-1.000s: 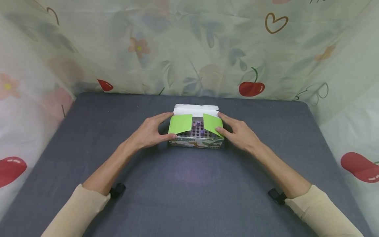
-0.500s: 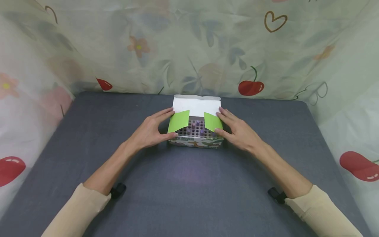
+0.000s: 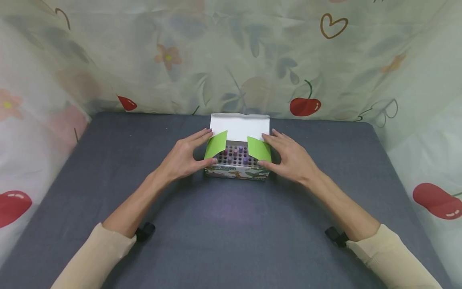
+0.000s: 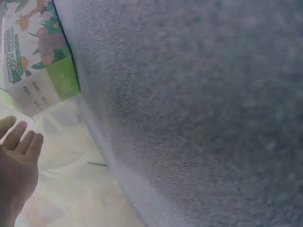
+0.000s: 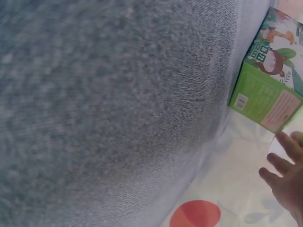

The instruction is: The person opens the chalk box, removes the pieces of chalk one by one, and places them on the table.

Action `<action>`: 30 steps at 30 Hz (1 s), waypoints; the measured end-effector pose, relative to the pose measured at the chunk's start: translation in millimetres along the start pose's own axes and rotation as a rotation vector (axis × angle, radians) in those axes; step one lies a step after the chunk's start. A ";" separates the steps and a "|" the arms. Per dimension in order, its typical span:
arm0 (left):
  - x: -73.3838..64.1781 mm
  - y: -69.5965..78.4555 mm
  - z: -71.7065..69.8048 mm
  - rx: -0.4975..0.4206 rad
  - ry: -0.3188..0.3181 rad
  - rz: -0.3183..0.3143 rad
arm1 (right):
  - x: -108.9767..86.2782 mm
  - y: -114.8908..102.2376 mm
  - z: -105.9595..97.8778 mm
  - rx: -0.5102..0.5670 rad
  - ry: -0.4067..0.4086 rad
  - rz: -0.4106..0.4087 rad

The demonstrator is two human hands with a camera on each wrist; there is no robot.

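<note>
A small cardboard box (image 3: 236, 173) with a printed animal pattern stands on the table, its white-lined lid (image 3: 240, 126) raised at the back. Two green side flaps, the left flap (image 3: 215, 145) and the right flap (image 3: 259, 149), tilt up over the opening. Inside, a few purple-tipped sticks (image 3: 245, 160) poke up among rows of round holes. My left hand (image 3: 185, 156) lies along the left side, its thumb at the front corner and its straight fingers by the left flap. On the other side, my right hand (image 3: 293, 160) spreads its fingers, touching the right flap's edge.
Dark grey cloth covers the table (image 3: 231, 233). Behind the box hangs a pale curtain (image 3: 216, 52) printed with flowers and cherries, close to the table's back edge. Black wrist mounts, one the left mount (image 3: 145, 231), sit under both forearms.
The lid has swung further up and back. Both green flaps have lifted outward, the left one more, so more of the holes and purple tips show. The hands stay beside the box.
</note>
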State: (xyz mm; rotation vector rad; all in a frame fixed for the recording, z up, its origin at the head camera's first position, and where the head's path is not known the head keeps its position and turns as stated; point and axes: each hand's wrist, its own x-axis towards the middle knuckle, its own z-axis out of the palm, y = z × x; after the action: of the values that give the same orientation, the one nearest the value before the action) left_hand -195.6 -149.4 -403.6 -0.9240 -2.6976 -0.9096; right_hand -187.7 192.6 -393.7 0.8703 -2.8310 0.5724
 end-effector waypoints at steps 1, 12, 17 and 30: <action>0.2 0.3 -0.6 0.001 0.005 0.004 | 0.8 -0.1 0.0 -0.006 0.010 -0.012; 3.6 4.2 -3.6 -0.031 0.016 0.050 | 2.5 0.3 0.7 0.083 0.107 -0.115; 4.6 4.5 -6.0 -0.062 0.030 0.071 | 0.8 1.2 -0.5 0.135 0.096 -0.095; 4.8 4.0 -11.0 -0.172 0.063 0.137 | -0.6 1.3 -7.3 0.180 0.133 -0.174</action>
State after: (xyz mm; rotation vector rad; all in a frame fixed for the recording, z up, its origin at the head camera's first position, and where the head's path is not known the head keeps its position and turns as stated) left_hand -197.7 -151.0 -391.2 -1.0786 -2.4987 -1.1348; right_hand -187.9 196.8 -387.5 1.0537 -2.5832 0.8358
